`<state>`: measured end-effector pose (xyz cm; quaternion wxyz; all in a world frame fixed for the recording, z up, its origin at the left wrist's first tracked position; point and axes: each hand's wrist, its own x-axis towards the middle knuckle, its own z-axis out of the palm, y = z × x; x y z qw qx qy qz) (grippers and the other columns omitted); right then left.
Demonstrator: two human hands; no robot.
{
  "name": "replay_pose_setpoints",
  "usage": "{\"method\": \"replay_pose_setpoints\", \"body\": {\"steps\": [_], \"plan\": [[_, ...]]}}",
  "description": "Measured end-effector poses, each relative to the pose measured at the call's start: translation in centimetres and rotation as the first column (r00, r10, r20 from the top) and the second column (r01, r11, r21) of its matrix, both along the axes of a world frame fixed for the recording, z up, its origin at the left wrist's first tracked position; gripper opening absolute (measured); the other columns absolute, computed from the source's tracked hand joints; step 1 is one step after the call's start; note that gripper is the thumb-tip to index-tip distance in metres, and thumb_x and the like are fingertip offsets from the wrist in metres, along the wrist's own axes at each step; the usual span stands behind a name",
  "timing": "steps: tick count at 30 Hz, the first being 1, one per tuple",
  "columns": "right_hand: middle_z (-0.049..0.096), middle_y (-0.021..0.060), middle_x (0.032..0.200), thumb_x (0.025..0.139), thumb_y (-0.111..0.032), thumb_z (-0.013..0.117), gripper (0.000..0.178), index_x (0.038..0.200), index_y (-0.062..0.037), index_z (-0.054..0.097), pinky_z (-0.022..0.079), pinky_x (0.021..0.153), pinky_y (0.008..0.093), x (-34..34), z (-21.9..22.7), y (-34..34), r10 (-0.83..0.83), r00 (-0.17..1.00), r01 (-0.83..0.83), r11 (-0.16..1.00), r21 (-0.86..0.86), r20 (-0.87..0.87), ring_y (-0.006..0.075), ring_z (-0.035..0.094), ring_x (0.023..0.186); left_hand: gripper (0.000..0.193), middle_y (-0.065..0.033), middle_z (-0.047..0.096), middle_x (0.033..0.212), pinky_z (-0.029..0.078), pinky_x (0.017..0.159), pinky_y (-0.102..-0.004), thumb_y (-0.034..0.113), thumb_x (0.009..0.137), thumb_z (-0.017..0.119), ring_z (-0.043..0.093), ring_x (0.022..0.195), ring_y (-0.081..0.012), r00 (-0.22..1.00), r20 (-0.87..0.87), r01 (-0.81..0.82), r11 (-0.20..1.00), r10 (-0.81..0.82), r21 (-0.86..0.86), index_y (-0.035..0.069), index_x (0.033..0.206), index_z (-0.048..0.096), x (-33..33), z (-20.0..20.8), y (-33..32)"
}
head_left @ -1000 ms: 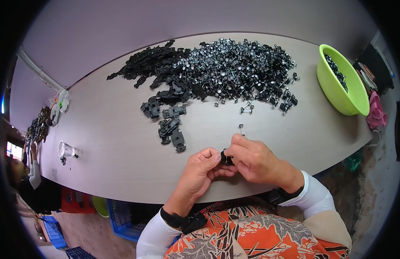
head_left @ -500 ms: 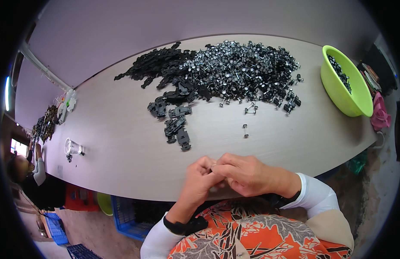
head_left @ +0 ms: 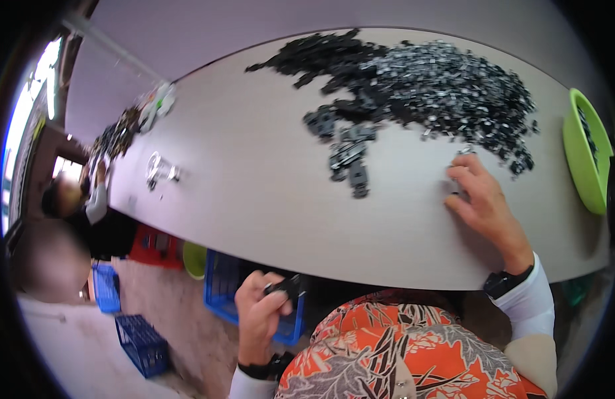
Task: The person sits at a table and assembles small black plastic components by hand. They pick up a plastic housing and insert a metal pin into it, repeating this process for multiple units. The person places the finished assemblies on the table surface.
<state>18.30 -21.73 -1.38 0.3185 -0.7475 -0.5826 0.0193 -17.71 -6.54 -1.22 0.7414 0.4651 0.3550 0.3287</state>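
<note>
My left hand [head_left: 259, 307] is closed on a black plastic part [head_left: 286, 287], holding it just off the near table edge, above a blue crate [head_left: 217, 282]. Out over the table, my right hand [head_left: 479, 196] curls its thumb and fingers round a small wheel axle [head_left: 457, 189], partly hidden by the fingers and blurred. Just beyond those fingertips lies the big heap of metal axles with dark wheels [head_left: 453, 93]. Left of it spreads a pile of flat black plastic parts [head_left: 320, 58], with several loose ones [head_left: 350, 156] nearer me.
A lime-green basin [head_left: 586, 166] with dark pieces stands at the right end. Toward the left is a clear plastic cup [head_left: 160, 167] on its side. Another person [head_left: 95, 213] works at the table's left end by a further pile [head_left: 118, 136]. A dark blue crate [head_left: 142, 346] sits on the floor.
My hands were together at the near edge and have parted. The left moved left and down with the black part; the right reached forward to the axle. The whole view has shifted.
</note>
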Motion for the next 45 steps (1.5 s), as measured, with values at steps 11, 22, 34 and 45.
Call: {"method": "replay_pose_setpoints", "body": {"steps": [11,22,34,45], "plan": [[0.062,0.0066,0.093,0.087,-0.007,0.065,0.024,0.108,0.0000,0.056,0.047,0.059,0.0239,-6.7,1.7,2.1,0.374,0.502,-0.380,0.905,0.190,-0.780,0.0096,0.058,0.070,0.012,-0.0091,0.064,0.098,0.055,0.065,-0.0254,-0.002,0.081,0.069,0.063,0.077,-0.0128,0.853,0.106,0.503,0.859,-0.512,0.097,-0.002,0.092,0.062,11.3,-0.5,-0.5],[0.063,0.0051,0.087,0.090,-0.007,0.062,0.021,0.108,0.0002,0.055,0.046,0.055,0.0209,-5.5,0.9,2.0,0.120,0.013,-0.392,0.914,0.106,-0.993,0.0074,0.056,0.065,0.032,-0.0223,0.067,0.083,0.048,0.047,-0.0240,0.023,0.094,0.056,0.059,0.050,-0.0194,0.773,0.309,0.634,0.675,-0.554,-0.377,-0.008,0.098,0.058,12.4,-1.8,0.4],[0.059,0.0037,0.081,0.089,0.000,0.054,0.015,0.104,-0.0007,0.055,0.042,0.057,0.0226,-6.5,1.0,2.3,0.148,0.223,-0.205,0.973,0.102,-0.963,0.0076,0.052,0.066,0.027,-0.0217,0.066,0.091,0.053,0.053,-0.0268,0.019,0.092,0.059,0.066,0.062,-0.0218,0.808,0.311,0.588,0.725,-0.501,-0.359,-0.005,0.104,0.057,12.5,-1.4,0.1],[0.056,0.0120,0.100,0.069,0.013,0.056,0.027,0.092,-0.0015,0.054,0.046,0.072,0.0319,-5.9,-0.5,2.8,0.321,0.778,-0.231,0.945,0.230,-0.540,0.0269,0.056,0.089,0.028,-0.0188,0.064,0.096,0.058,0.079,-0.0320,-0.005,0.082,0.063,0.069,0.086,-0.0257,0.899,0.169,0.435,0.873,-0.405,-0.222,-0.007,0.109,0.054,13.5,-1.1,-0.7]]}}
